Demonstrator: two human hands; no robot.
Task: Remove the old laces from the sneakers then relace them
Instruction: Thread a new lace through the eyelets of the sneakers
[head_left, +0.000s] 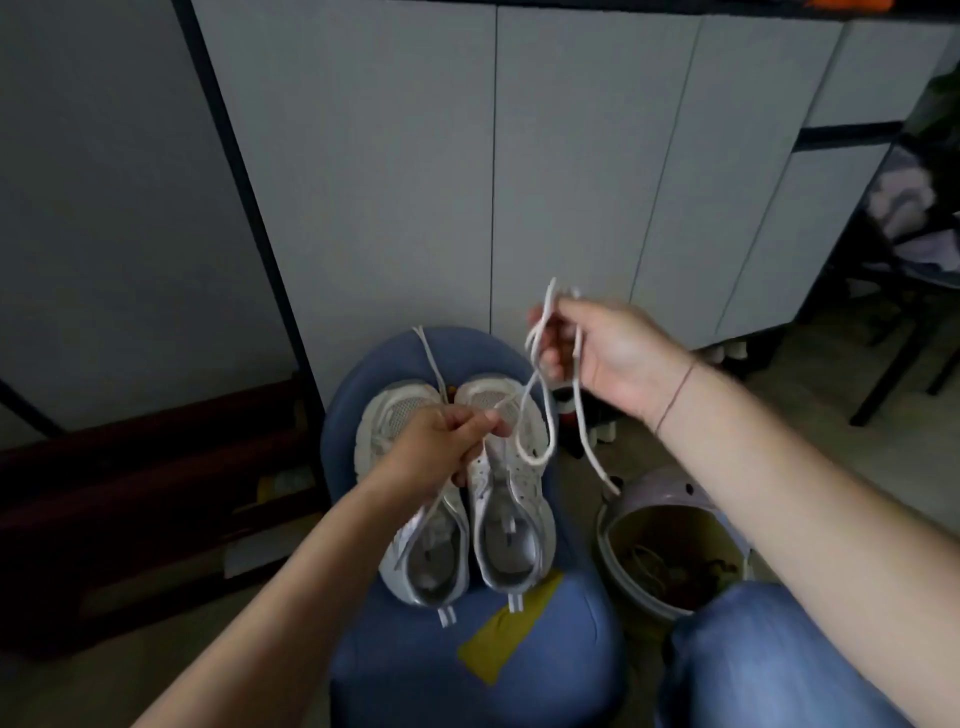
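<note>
Head view looks down at a round blue padded stool (571, 649) with a yellow patch (509, 629), standing on a dim floor before tall pale grey cabinet doors (571, 182). A pair of white mesh sneakers (511, 525) rests on the stool, side by side, toes pointing away. The left hand (441, 452) is curled tightly around a thin white lace (430, 358) just above the sneakers. The right hand (608, 348), raised higher, pinches a looped white cord (545, 415) that dangles beside a round pale bin (670, 525). Whether both strands are one lace is unclear. The bin's contents are too dark to make out, and the left hand hides the sneakers' eyelets.
</note>
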